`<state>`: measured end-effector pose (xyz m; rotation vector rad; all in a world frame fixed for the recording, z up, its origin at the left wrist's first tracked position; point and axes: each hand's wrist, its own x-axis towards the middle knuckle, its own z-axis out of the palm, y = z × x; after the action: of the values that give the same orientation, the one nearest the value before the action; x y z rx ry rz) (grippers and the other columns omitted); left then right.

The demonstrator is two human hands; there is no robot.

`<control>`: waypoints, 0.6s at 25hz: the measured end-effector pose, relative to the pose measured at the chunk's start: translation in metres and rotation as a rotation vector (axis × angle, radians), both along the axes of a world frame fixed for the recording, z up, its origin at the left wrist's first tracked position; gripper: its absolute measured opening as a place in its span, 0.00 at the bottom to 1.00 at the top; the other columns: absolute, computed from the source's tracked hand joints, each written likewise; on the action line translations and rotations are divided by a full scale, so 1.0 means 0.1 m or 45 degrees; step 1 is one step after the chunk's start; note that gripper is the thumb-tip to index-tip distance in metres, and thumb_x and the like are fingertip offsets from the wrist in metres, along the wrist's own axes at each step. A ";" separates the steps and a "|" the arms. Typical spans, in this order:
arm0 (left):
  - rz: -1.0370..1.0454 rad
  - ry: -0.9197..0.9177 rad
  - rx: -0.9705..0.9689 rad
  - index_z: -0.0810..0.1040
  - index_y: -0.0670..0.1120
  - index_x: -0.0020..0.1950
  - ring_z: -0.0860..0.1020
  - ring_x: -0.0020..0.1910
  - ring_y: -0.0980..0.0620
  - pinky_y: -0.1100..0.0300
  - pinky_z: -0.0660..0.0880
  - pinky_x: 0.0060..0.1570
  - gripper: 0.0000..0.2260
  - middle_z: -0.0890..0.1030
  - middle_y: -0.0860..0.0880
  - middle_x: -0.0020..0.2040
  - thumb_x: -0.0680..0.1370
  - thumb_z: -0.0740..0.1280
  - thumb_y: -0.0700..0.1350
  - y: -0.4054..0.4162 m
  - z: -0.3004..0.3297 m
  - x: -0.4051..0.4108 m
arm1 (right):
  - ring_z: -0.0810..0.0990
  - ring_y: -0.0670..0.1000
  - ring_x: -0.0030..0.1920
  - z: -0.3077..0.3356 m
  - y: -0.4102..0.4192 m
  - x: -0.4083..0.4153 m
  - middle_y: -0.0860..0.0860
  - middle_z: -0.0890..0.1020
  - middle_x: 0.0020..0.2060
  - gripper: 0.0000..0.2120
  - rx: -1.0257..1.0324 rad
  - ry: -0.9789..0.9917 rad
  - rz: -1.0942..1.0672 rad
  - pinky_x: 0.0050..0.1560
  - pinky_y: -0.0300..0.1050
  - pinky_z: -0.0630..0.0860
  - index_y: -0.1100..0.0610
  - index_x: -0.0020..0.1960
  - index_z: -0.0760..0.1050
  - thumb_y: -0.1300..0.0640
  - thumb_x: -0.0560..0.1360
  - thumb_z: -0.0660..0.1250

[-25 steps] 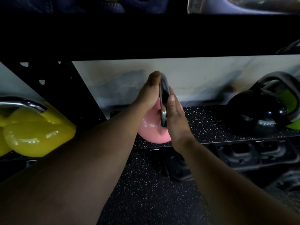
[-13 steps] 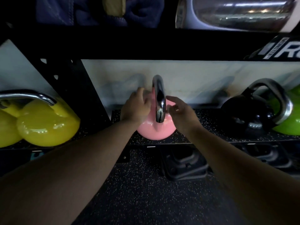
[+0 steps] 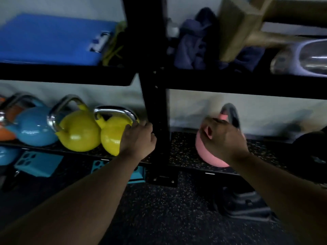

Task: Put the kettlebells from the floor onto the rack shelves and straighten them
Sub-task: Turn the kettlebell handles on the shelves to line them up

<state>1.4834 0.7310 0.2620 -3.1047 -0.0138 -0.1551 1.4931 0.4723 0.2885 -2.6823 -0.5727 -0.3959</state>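
A pink kettlebell (image 3: 207,152) with a grey handle stands on the speckled lower shelf (image 3: 184,147), right of the black rack upright (image 3: 155,103). My right hand (image 3: 223,137) hovers in front of it, fingers loosely curled and holding nothing. Left of the upright, a yellow kettlebell (image 3: 111,135) with a chrome handle stands at the end of a row. My left hand (image 3: 138,138) lies on its right side, fingers curled at the end of the handle. Further left stand a second yellow kettlebell (image 3: 79,135), a blue one (image 3: 35,128) and an orange one (image 3: 7,133).
A black kettlebell (image 3: 311,144) sits at the far right of the lower shelf. The upper shelf holds a blue pad (image 3: 53,38), dark cloths (image 3: 194,41) and a wooden piece (image 3: 247,23). Teal blocks (image 3: 39,163) and a black block (image 3: 247,206) lie on the floor.
Both hands have let go of the pink kettlebell. My view swung left and up; my left hand crossed the upright to the yellow kettlebell, and my right hand drew back.
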 end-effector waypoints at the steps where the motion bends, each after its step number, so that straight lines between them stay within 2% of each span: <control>1: 0.017 -0.028 0.019 0.78 0.47 0.54 0.77 0.54 0.40 0.48 0.71 0.52 0.14 0.79 0.45 0.54 0.75 0.60 0.52 0.22 0.02 -0.02 | 0.80 0.56 0.38 0.01 0.27 -0.03 0.51 0.82 0.39 0.04 0.022 0.017 0.032 0.33 0.43 0.69 0.51 0.45 0.73 0.51 0.75 0.62; 4: 0.157 -0.090 -0.038 0.77 0.45 0.58 0.76 0.55 0.39 0.47 0.71 0.52 0.17 0.77 0.43 0.58 0.77 0.60 0.54 0.99 0.02 -0.13 | 0.81 0.56 0.37 -0.05 1.17 -0.09 0.49 0.82 0.37 0.07 0.071 0.032 0.127 0.31 0.46 0.74 0.50 0.47 0.72 0.47 0.76 0.61; 6: 0.232 -0.142 -0.120 0.75 0.45 0.61 0.76 0.56 0.38 0.46 0.70 0.52 0.19 0.76 0.43 0.61 0.77 0.60 0.56 1.55 0.03 -0.18 | 0.80 0.57 0.40 -0.08 1.81 -0.06 0.51 0.81 0.39 0.06 0.184 0.111 0.149 0.37 0.51 0.78 0.50 0.49 0.74 0.49 0.76 0.62; 8: 0.257 -0.166 -0.194 0.72 0.45 0.63 0.75 0.57 0.37 0.46 0.71 0.53 0.21 0.75 0.42 0.62 0.78 0.59 0.58 2.01 0.07 -0.18 | 0.79 0.55 0.42 -0.12 2.35 0.00 0.52 0.79 0.43 0.08 0.321 0.194 0.142 0.44 0.51 0.78 0.52 0.54 0.75 0.52 0.77 0.64; 11: 0.235 -0.162 -0.323 0.70 0.45 0.66 0.74 0.61 0.38 0.46 0.72 0.55 0.23 0.73 0.43 0.66 0.79 0.58 0.60 2.32 0.11 -0.01 | 0.76 0.58 0.54 -0.19 2.85 0.17 0.57 0.75 0.55 0.16 0.325 0.213 0.027 0.53 0.49 0.75 0.56 0.64 0.72 0.52 0.79 0.65; 13: 0.234 -0.169 -0.449 0.68 0.46 0.69 0.74 0.61 0.38 0.46 0.74 0.55 0.25 0.71 0.43 0.68 0.79 0.58 0.61 2.36 0.08 0.16 | 0.71 0.61 0.60 -0.24 3.05 0.35 0.59 0.72 0.59 0.20 0.305 0.243 -0.053 0.57 0.52 0.72 0.55 0.68 0.69 0.50 0.79 0.64; 15: 0.236 -0.120 -0.549 0.65 0.46 0.71 0.75 0.62 0.36 0.47 0.74 0.52 0.27 0.70 0.42 0.69 0.79 0.58 0.62 2.29 0.04 0.30 | 0.68 0.63 0.62 -0.31 3.16 0.55 0.60 0.70 0.61 0.23 0.240 0.310 -0.119 0.58 0.54 0.70 0.55 0.70 0.67 0.46 0.79 0.62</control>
<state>1.5136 0.9605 0.2659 -3.4929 -0.3867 -0.3335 1.5482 0.7880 0.2579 -2.5309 -0.3219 -0.1363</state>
